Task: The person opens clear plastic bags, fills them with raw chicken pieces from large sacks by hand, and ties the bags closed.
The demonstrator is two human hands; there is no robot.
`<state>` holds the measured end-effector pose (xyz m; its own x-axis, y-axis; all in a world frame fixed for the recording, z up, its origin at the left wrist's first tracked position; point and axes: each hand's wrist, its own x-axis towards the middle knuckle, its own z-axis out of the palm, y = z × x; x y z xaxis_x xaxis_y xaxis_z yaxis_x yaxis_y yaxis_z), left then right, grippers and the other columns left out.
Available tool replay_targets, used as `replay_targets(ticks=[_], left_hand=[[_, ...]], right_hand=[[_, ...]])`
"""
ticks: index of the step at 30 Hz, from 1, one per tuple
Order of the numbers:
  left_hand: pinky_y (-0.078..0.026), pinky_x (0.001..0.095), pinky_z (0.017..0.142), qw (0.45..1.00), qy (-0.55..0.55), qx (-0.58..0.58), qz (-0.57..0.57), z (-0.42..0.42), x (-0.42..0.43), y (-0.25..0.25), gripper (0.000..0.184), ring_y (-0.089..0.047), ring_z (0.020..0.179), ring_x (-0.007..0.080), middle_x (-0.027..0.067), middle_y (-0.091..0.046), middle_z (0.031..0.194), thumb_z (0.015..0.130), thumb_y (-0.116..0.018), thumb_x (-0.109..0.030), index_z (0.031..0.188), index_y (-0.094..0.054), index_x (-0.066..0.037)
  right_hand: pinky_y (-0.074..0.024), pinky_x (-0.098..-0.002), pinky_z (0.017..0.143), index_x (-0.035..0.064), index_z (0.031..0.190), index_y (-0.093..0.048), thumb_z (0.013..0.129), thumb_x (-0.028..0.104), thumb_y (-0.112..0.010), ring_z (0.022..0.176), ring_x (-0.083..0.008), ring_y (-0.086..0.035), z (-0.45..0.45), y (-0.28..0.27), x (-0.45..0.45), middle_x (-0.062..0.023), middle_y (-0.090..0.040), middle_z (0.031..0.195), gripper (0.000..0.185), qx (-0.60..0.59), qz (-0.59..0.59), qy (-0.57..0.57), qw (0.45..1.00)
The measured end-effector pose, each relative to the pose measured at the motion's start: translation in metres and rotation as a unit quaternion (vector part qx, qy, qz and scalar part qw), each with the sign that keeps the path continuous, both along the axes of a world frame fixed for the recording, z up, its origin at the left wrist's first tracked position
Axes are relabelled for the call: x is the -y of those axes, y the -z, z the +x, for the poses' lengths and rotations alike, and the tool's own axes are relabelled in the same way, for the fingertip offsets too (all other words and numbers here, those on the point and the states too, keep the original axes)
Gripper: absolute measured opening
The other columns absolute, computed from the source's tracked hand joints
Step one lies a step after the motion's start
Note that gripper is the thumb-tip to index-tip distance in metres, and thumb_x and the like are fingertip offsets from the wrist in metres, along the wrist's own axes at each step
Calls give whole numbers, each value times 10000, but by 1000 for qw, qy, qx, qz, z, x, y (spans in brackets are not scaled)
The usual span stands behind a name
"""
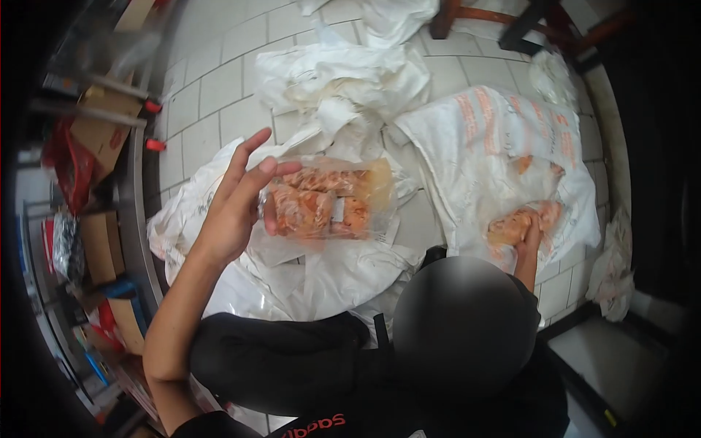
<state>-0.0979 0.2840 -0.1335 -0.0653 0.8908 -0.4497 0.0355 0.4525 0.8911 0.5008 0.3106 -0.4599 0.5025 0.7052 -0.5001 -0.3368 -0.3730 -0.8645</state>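
My left hand (235, 193) is raised with its fingers apart, at the left end of a clear plastic bag (380, 179). Inside that bag are several lumpy orange-brown pieces (303, 212) that look like food, with a small pale label between them. Over to the right, my right hand (531, 235) closes on another orange-brown lumpy piece (509, 227). This piece lies on a white sack with orange print (504, 124). Its wrapping, if any, is hard to make out.
Crumpled white sacks (343, 73) cover much of the tiled floor (219, 95). Shelving with cardboard boxes (102, 244) and a red bag (69, 164) lines the left. Wooden furniture legs (444, 18) stand at the top. My bent leg (285, 358) is in front.
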Motion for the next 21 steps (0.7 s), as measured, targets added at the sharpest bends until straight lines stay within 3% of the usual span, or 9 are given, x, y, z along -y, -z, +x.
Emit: replay_targets(ticks=[1,4,6,8,11,13,15,18,21], left_hand=[[-449,182,472,1000,1,8,9,-2,2,0,646,-542,523,119,232,-574,1222,967,-450,-387,1472,-205,-67],[-435,183,433,1000,-8,9,7,-1,6,3,656,-521,489,113,253,-555,1252,980,-400,-414,1489,-150,-84],[-412,182,389,995,-18,92,28,-5,5,3,658,-510,465,103,275,-542,1262,981,-377,-432,1493,-144,-91],[-396,179,365,995,-32,95,29,0,3,1,647,-486,436,96,300,-530,1261,982,-361,-437,1491,-162,-91],[-386,174,370,984,-99,144,36,3,3,-2,641,-447,416,85,345,-479,1301,980,-356,-465,1475,-216,-82],[-382,175,370,981,-112,154,35,2,1,-10,643,-443,416,82,351,-472,1305,980,-354,-472,1472,-225,-80],[-377,178,372,978,-128,161,41,4,-2,-18,636,-436,411,77,362,-467,1303,983,-341,-478,1471,-242,-82],[-379,181,373,984,-108,125,64,11,-2,-21,630,-449,413,82,358,-474,1297,987,-330,-467,1477,-226,-84],[-383,170,376,994,-67,69,57,6,5,-16,669,-466,412,77,319,-467,1326,982,-346,-455,1504,-125,-101]], right_hand=[[-540,-393,829,11,1270,-464,746,323,-733,995,-291,-604,-13,-4,-1,-159,-555,1178,666,-5,-5,-15,1000],[-515,-411,876,27,1274,-475,792,418,-640,1034,-287,-589,-82,-77,24,-138,-569,1185,642,-171,92,3,981],[-468,-428,971,16,1257,-470,800,452,-559,1122,-291,-558,-124,-120,24,-172,-560,1183,638,-281,139,-95,945],[-476,-419,964,-5,1310,-433,805,480,-518,1126,-289,-563,-187,-155,9,-187,-546,1224,705,-350,207,-143,902],[-463,-436,992,-26,1345,-399,837,477,-528,1145,-284,-562,-251,-143,-27,-198,-523,1278,726,-266,365,-269,851],[-435,-446,1023,-10,1374,-348,827,404,-632,1201,-286,-512,-312,-145,-32,-176,-473,1327,743,-258,420,-327,806],[-407,-456,1054,6,1404,-298,817,331,-736,1258,-287,-461,-375,-143,-19,-153,-423,1376,802,-248,425,-394,777],[-368,-432,1072,23,1431,-252,727,234,-836,1271,-279,-433,-429,-121,2,-128,-408,1369,939,-43,399,-508,762],[-333,-393,1078,27,1441,-222,690,293,-869,1261,-264,-426,-446,-123,9,-124,-415,1336,1026,-91,480,-426,762]])
